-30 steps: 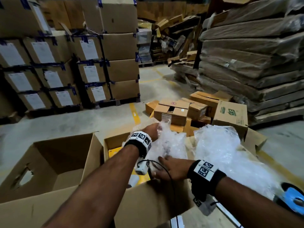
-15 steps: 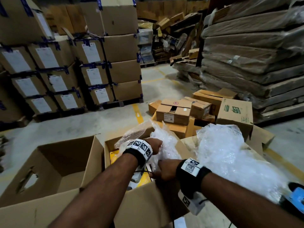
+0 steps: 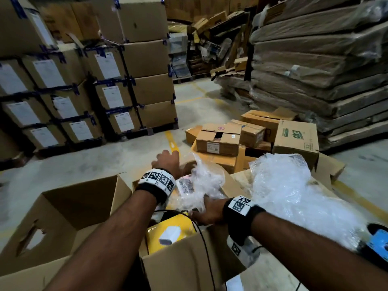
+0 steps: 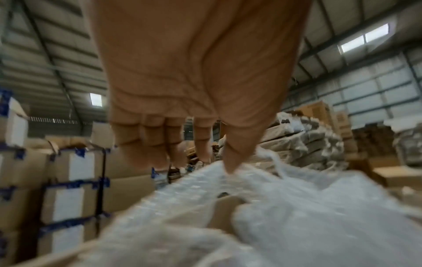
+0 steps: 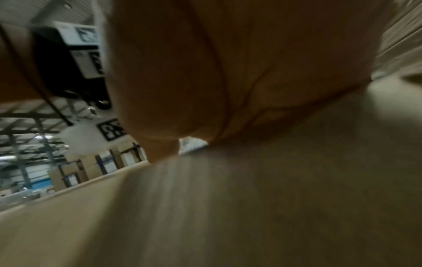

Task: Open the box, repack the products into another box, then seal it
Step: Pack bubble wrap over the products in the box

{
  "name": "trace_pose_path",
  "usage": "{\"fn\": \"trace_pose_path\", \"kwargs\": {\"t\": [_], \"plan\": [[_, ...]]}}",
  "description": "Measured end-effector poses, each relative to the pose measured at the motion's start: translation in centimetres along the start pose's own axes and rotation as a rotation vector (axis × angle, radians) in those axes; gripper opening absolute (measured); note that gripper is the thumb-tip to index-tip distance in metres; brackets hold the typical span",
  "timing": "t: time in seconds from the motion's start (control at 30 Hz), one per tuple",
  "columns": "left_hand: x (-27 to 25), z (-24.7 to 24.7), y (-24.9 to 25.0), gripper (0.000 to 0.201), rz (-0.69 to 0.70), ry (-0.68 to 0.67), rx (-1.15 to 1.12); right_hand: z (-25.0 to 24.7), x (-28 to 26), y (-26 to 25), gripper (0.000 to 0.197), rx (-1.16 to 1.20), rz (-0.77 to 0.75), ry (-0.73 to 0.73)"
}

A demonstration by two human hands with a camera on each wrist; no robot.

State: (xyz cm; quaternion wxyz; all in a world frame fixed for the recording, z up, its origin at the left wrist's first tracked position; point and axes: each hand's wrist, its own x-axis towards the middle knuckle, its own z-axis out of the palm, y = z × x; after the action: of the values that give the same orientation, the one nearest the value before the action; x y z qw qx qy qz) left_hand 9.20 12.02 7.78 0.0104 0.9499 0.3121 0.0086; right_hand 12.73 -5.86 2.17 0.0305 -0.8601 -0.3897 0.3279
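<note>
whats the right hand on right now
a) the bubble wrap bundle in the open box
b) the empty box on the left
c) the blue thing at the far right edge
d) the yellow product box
a: in the head view the right hand grips the near edge of the bubble wrap bundle in the open box.

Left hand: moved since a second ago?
Yes. The left hand has reached forward, from over the bubble wrap to past the open box's far edge.
</note>
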Motion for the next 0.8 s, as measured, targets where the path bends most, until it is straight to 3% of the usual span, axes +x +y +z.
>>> {"fn": "trace_pose_path", "kwargs": {"t": [0.13,0.23,0.3,0.33,0.4,0.47,0.57,0.63,0.8], "plan": [[-0.7,1.9,-2.1,0.136,0.001,-0.242,0.108,0.6,0.4,0.3,0.113,0.024,0.007,0.006],[-1.5,4.6,-1.6,0.155,0.035,-0.368,0.023,0.8,0.6,0.4,0.111,0.060,-0.009,0.010],[-1.8,6.0,-0.4,0.147,0.046,-0.361,0.041,1.1,0.8,0.3,0.103,0.078,-0.020,0.064],[-1.4,6.4,0.3,0.129,0.061,-0.318,0.040,1.3,0.8,0.3,0.096,0.081,-0.027,0.106],[-0.4,5.5,1.7,0.073,0.081,-0.200,-0.021,1.5,0.6,0.3,0.078,0.076,-0.046,0.190],[0.7,4.0,3.1,0.047,0.016,-0.143,-0.182,1.6,0.0,0.5,0.066,0.069,-0.071,0.254],[1.9,2.5,5.0,0.048,-0.164,-0.140,-0.460,2.2,0.2,1.1,0.051,0.053,-0.127,0.341],[2.4,1.8,6.2,0.056,-0.271,-0.201,-0.582,2.4,0.5,1.4,0.043,0.138,-0.149,0.299],[3.7,0.9,7.4,0.062,-0.225,-0.330,-0.517,1.3,-1.5,0.5,0.015,0.245,-0.414,0.392]]}}
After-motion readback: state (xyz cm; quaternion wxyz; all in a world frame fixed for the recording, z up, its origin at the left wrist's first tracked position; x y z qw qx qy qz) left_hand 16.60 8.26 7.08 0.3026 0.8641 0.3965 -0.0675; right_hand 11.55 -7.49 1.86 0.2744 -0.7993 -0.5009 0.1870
